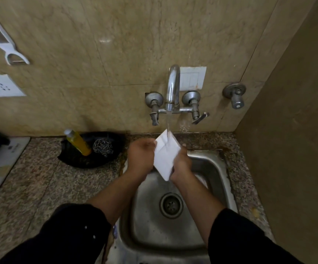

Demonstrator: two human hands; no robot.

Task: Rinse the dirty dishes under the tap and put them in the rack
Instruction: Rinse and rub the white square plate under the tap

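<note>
- Steel sink (207,168) is sitting under the running tap (173,86).
- White square dish (166,153) is tilting under the stream, above the basin.
- Left hand (140,155) is gripping its left edge, fingers clamped.
- Right hand (181,164) is clasping the right edge.

Peeler (1,37) cut off at left edge; right hand (181,164) fingers hidden behind white dish (165,155).
</note>
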